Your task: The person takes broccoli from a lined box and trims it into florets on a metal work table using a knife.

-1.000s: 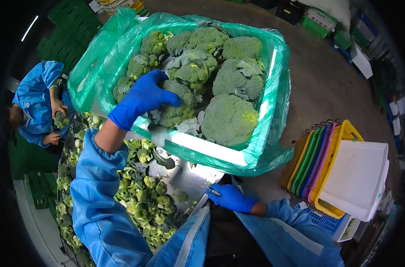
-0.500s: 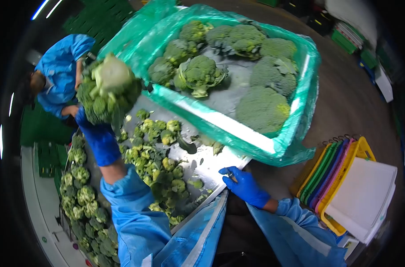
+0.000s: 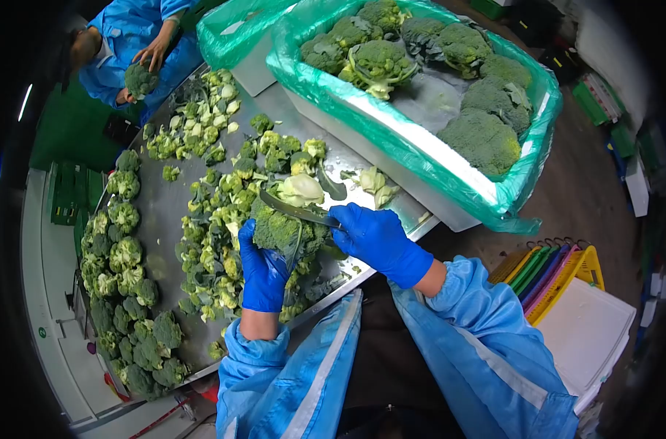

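Observation:
A head of broccoli [image 3: 283, 233] rests in my left hand [image 3: 264, 276], its pale cut stalk turned up and away from me. My right hand [image 3: 383, 243], in a blue glove like the left, is closed round the handle of a knife [image 3: 298, 211]. The curved blade lies across the broccoli just below the stalk; how deep it sits in the head I cannot tell. Loose broccoli florets and trimmings [image 3: 219, 238] are spread over the metal table [image 3: 161, 252] beneath and left of my hands.
A crate lined with green plastic [image 3: 421, 146] holds several broccoli heads at the table's far right. More heads [image 3: 121, 252] line the left edge. Across the table a person in blue [image 3: 139, 36] holds broccoli. Coloured baskets [image 3: 552, 274] stand at right, below table height.
My left hand has come down and towards me with the broccoli. My right hand has moved up and left, bringing the knife blade to the head. The camera view has shifted.

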Action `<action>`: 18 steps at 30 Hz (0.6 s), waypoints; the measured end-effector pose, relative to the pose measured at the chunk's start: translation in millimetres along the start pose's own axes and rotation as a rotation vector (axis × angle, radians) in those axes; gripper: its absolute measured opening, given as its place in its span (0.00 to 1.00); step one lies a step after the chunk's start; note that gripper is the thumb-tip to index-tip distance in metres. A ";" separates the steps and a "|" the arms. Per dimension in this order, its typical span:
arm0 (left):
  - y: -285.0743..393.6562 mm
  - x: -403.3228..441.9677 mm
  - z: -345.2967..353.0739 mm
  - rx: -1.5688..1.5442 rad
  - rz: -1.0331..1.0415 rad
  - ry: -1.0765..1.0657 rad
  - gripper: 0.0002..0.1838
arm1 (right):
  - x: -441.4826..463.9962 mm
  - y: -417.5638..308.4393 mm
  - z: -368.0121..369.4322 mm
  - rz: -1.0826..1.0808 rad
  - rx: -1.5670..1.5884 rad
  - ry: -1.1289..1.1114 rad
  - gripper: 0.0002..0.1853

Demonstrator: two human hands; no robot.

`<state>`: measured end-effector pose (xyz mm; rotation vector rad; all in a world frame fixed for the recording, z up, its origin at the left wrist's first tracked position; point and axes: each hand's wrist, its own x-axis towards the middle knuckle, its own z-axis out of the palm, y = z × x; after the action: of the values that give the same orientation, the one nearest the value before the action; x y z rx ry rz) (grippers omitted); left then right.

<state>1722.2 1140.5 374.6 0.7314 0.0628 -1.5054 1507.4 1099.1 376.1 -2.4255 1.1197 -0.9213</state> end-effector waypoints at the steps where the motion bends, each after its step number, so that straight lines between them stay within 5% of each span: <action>1: 1.2 -4.8 -6.0 0.001 0.001 0.010 0.26 | 1.6 -2.2 0.8 0.002 0.008 -0.006 0.13; 4: 1.8 -10.1 -23.7 0.009 -0.052 -0.005 0.27 | 4.9 -4.7 0.3 -0.094 0.059 -0.006 0.12; 9: -13.8 -14.2 -33.4 -0.127 -0.025 -0.019 0.27 | -32.8 18.1 12.3 0.097 -0.003 -0.154 0.11; 15: -55.9 -11.6 -50.1 0.216 0.077 0.179 0.27 | -70.1 15.9 34.8 0.418 0.060 -0.141 0.10; 18: -49.7 -7.7 -38.0 0.231 -0.022 0.194 0.27 | -59.5 37.3 30.8 0.309 0.063 -0.167 0.10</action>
<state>1691.1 1170.3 328.5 1.0650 0.0438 -1.4738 1478.1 1121.0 308.7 -2.1524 1.3307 -0.6345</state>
